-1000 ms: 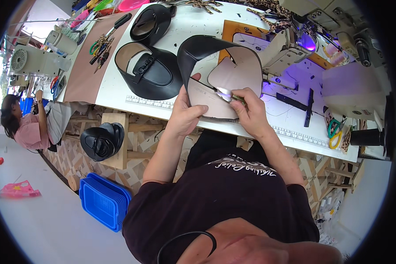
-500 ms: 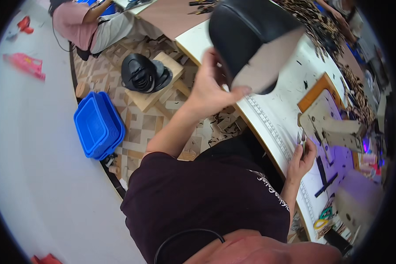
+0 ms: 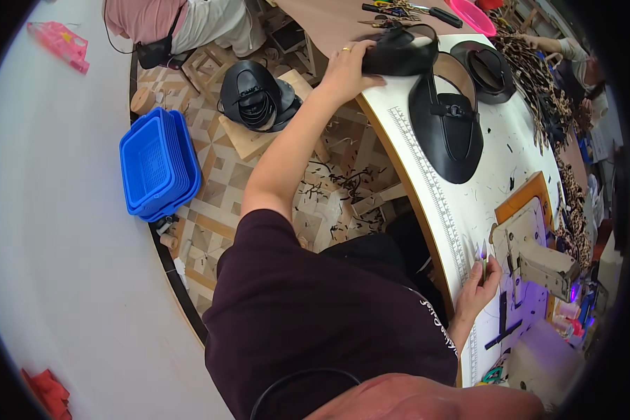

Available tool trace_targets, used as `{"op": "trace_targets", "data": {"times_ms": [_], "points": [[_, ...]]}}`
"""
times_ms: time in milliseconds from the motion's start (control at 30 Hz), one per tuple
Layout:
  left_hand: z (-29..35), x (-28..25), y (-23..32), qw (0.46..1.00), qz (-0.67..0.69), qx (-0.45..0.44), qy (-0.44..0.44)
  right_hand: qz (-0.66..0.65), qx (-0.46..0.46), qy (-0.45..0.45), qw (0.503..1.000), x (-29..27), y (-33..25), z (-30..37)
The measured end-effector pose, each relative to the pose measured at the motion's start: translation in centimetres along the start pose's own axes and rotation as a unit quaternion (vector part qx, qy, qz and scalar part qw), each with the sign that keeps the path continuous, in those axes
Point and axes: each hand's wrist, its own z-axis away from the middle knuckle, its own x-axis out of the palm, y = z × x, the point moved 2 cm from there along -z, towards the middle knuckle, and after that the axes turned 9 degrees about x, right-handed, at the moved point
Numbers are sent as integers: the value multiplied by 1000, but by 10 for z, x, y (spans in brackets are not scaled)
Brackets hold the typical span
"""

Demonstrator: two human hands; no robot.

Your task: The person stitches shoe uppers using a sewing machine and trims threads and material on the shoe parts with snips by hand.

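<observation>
Presently, left hand: at the top centre of the frame the left hand [image 3: 350, 70] grasps the left end of a black upper [image 3: 400, 57], fingers above and thumb below; blur hides how firmly.
Black upper: it lies to the right of the grip, near the brown cover [image 3: 322, 19] at the table's upper end; its long axis runs roughly across the frame, away from the palm; whether its underside touches anything, I cannot tell.
Nearer hand: the left, in contact with it; the right is well apart, at the lower right.
Buckled upper: just below the held piece, the buckled upper [image 3: 449, 136] lies on the white table [image 3: 498, 157]; its long axis runs down the frame, crosswise to the held one; a farther upper [image 3: 484, 73] lies to its right.
Right hand: the right hand [image 3: 477, 283] pinches small snips [image 3: 484, 253], tips pointing up the frame; the sewing machine [image 3: 539, 262] is just to its right.
Floor side: at centre left, a wooden stool [image 3: 242, 145] bears more black pieces [image 3: 250, 94]; stacked blue baskets [image 3: 147, 168] sit farther left.
</observation>
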Motion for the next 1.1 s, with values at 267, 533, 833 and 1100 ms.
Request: {"op": "trace_targets", "data": {"times_ms": [267, 533, 833, 1100], "points": [[34, 3, -47, 986, 30, -10, 165, 62, -28, -6, 998, 17, -21, 0], [228, 15, -130, 861, -402, -311, 34, 74, -56, -15, 996, 27, -27, -6], [229, -4, -135, 873, -427, -227, -69, 91, -80, -12, 993, 22, -33, -8], [194, -20, -73, 906, -369, -173, 118, 79, -75, -33, 993, -4, -27, -28]]}}
